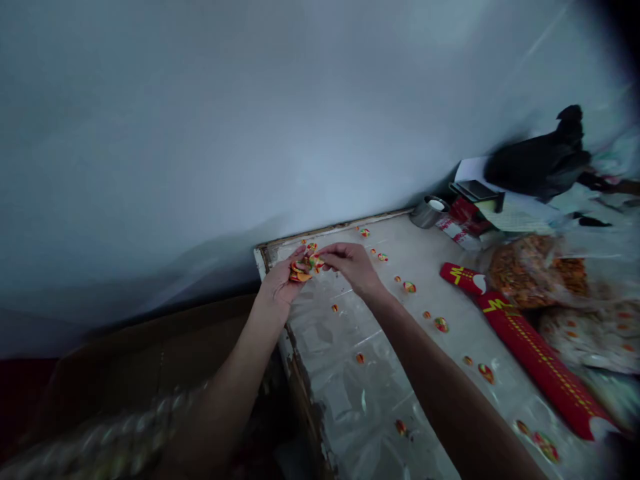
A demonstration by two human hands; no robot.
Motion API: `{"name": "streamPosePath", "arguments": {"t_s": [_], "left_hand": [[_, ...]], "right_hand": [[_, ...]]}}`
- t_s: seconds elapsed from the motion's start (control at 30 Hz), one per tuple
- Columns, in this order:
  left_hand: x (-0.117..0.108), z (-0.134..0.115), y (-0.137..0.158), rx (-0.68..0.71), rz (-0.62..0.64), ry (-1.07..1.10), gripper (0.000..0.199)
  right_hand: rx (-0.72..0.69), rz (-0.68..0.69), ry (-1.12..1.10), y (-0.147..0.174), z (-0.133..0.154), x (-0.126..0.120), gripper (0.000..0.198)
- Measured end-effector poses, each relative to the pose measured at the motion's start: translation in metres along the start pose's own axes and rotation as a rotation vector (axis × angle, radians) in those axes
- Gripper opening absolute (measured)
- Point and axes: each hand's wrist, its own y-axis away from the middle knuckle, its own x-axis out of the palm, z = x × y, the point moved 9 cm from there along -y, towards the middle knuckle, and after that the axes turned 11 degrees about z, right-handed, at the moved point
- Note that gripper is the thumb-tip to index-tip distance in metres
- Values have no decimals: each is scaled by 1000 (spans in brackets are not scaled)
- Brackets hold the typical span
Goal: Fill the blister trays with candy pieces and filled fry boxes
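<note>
My left hand (280, 283) is closed around a small stack of round, colourful discs (300, 273), orange and yellow at their edges. Just to its right, my right hand (356, 267) pinches a green, red and yellow disc (317, 262) between thumb and fingertips, close against the stack. Both hands hover over the far left corner of a table (425, 373) covered with clear plastic. More such discs, among them a patterned disc (409, 287) and a nearer patterned disc (441, 325), lie in a diagonal row, each beside a little orange piece (427, 315).
Red printed packaging (535, 353) stretches along the table's right side. Beyond it are plastic bags of orange-brown food (530, 267). A metal cup (429, 212) and a black bag (543, 160) stand near the wall (280, 120). An open cardboard box (200, 320) is on the left.
</note>
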Motion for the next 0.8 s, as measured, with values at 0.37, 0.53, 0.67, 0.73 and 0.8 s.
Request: {"name": "streamPosePath", "arguments": {"t_s": [0.37, 0.53, 0.67, 0.73, 0.8], "left_hand": [[5, 6, 6, -23, 33, 78, 22], [16, 13, 8, -17, 160, 90, 28], [14, 17, 4, -22, 135, 32, 24], [12, 28, 1, -83, 85, -48, 18], [12, 40, 0, -144, 50, -110, 15]], "right_hand": [[236, -136, 866, 13, -36, -11, 9], [174, -45, 984, 20, -26, -7, 15], [-175, -55, 694, 44, 21, -3, 20], [-325, 49, 609, 54, 41, 12, 22], [-361, 133, 563, 55, 51, 22, 15]]}}
